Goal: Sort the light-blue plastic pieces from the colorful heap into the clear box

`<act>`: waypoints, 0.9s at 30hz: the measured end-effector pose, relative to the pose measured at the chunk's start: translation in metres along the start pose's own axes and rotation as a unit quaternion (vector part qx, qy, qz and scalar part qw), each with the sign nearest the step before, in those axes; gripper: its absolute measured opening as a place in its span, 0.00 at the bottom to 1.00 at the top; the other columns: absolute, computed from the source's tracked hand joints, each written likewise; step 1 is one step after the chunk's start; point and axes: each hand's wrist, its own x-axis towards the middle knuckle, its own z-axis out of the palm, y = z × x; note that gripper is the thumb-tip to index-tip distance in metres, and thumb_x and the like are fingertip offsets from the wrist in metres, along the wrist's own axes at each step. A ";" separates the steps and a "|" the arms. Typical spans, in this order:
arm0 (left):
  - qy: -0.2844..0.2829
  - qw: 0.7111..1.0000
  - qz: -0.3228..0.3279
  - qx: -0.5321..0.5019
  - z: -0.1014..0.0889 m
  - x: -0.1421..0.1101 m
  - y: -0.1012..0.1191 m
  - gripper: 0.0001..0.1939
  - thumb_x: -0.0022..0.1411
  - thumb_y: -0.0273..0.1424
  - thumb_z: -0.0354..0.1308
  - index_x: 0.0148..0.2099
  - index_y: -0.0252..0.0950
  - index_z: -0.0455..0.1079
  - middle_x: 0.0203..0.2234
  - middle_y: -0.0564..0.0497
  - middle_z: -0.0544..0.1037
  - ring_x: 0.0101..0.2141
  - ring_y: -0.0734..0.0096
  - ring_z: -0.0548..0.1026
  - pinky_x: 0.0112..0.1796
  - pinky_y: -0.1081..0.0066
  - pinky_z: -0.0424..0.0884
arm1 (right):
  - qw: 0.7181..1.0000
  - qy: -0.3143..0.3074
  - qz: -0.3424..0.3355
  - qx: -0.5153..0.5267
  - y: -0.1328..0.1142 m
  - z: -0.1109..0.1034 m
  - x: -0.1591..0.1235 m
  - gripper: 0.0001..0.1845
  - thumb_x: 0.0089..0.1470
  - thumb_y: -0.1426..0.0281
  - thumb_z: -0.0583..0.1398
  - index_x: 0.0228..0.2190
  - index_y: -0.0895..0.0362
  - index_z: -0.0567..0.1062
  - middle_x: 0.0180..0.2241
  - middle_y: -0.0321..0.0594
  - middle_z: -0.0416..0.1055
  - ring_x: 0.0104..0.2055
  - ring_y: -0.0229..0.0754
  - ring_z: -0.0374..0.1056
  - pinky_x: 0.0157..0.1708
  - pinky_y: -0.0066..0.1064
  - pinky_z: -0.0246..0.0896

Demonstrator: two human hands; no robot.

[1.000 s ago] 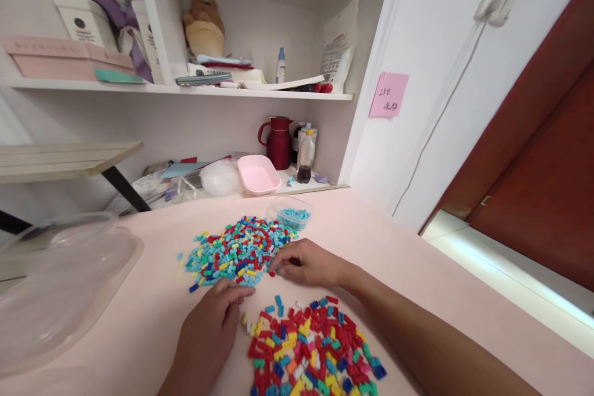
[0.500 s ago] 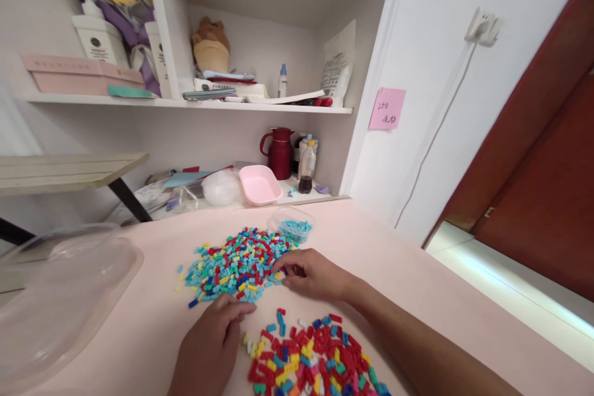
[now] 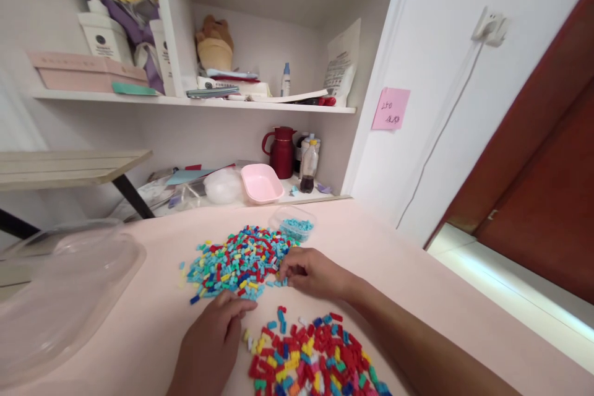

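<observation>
- Nearest us on the pink table (image 3: 371, 241), the mostly red and yellow brick pile (image 3: 315, 356) spreads loosely.
- Left of it we rest our left hand (image 3: 216, 325), fingers loosely extended, thumb apart, nothing seen in its grasp.
- Beyond, our right hand (image 3: 310, 272) curls its fingers at the right edge of the larger mixed brick pile (image 3: 241, 260); we cannot tell whether they pinch a brick.
- Just behind that pile we see a clear tub (image 3: 277, 215) holding light-blue pieces (image 3: 297, 226).
- Farther back, we have a pink basin (image 3: 262, 182) near a dark-red jug (image 3: 282, 154).
</observation>
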 end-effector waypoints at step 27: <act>-0.024 0.999 -0.018 0.017 -0.002 0.002 0.001 0.20 0.60 0.28 0.41 0.42 0.46 0.74 0.40 0.55 0.75 0.42 0.69 0.74 0.42 0.68 0.69 | 0.963 0.029 0.125 0.238 -0.005 -0.007 0.005 0.11 0.47 0.62 0.62 0.25 0.58 0.72 0.18 0.30 0.64 0.19 0.32 0.59 0.20 0.24 0.53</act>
